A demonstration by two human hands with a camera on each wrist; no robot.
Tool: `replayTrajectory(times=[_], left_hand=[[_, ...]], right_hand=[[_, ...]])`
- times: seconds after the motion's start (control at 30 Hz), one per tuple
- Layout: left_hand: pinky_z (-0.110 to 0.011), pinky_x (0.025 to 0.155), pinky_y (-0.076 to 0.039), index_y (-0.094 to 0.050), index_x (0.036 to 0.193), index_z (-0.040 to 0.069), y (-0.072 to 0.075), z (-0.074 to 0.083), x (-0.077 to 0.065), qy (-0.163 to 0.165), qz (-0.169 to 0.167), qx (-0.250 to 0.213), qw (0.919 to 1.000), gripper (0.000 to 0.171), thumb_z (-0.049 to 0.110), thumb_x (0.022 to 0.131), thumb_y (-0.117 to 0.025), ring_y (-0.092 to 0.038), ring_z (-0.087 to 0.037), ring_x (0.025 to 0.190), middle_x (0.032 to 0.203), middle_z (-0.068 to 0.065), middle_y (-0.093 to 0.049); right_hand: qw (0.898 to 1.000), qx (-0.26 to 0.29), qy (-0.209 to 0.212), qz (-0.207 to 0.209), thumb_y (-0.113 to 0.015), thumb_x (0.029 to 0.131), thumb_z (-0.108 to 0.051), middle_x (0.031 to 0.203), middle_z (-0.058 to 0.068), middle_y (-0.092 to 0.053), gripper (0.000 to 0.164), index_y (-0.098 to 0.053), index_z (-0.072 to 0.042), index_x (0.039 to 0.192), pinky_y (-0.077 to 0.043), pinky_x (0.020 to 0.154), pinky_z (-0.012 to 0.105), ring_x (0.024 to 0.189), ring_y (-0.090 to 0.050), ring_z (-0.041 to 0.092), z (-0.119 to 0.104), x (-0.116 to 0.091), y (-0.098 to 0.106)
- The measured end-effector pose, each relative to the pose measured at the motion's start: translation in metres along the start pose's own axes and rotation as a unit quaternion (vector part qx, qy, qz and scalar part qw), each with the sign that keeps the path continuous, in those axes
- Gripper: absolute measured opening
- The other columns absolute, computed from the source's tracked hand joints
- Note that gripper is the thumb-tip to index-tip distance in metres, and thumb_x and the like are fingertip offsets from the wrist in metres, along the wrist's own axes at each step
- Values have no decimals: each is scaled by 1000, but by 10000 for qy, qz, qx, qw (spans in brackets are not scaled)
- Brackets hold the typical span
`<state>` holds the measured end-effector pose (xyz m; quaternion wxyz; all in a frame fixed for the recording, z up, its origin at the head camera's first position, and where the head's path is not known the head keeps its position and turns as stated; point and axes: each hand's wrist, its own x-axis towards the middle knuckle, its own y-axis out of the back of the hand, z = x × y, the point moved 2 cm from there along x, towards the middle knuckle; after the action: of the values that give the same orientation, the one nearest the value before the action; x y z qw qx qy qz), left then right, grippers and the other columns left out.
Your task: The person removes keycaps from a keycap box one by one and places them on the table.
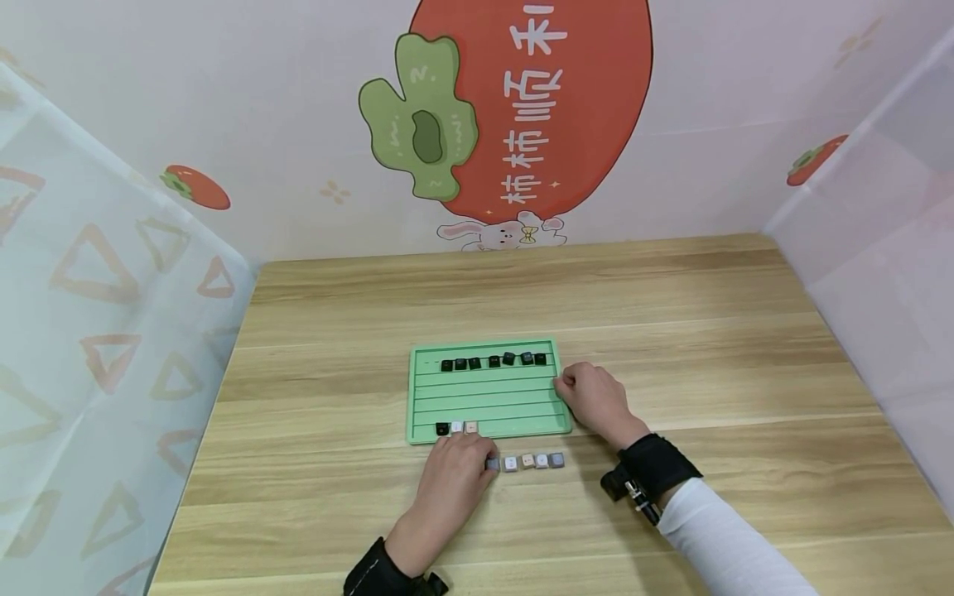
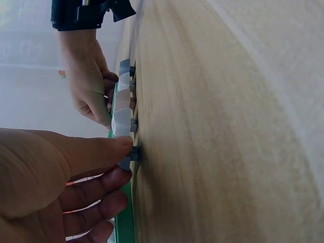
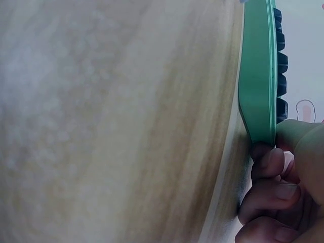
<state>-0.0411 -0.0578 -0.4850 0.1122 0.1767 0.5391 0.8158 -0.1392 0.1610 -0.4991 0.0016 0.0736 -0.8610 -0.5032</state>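
Note:
A green tray [image 1: 488, 400] with ridged rows lies on the table. My left hand [image 1: 456, 470] is in front of its near edge, pinching a blue-grey keycap [image 2: 124, 163] between thumb and index finger. That keycap is at the left end of a short line of keycaps, with a white keycap [image 1: 510, 464] just to its right. My right hand [image 1: 596, 401] grips the tray's right edge, thumb on top and curled fingers against the side. In the tray's nearest row sit a black keycap [image 1: 443, 429], a white one [image 1: 457, 427] and a peach one [image 1: 471, 427].
Several black keycaps [image 1: 474, 363] stand along the tray's far row. A peach keycap [image 1: 527, 460], another white one [image 1: 542, 460] and a blue-grey one [image 1: 556, 459] continue the line on the wooden table [image 1: 313, 372]. Printed curtains enclose the back and sides.

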Motion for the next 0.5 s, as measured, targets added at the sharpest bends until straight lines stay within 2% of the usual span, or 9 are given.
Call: replayTrajectory(times=[0.5], left_hand=[[-27,62,-36,-70,82,17,1,1,0,57,-18,-87,9999,15,25,72,-77,-53,-9,70,76,7,-64]], right_hand=[[10000,-9,19,39,-56,91,-28,50,-6,-22,46,-33,-16,52,-21,43,28,44,-29,13,0,0,0]])
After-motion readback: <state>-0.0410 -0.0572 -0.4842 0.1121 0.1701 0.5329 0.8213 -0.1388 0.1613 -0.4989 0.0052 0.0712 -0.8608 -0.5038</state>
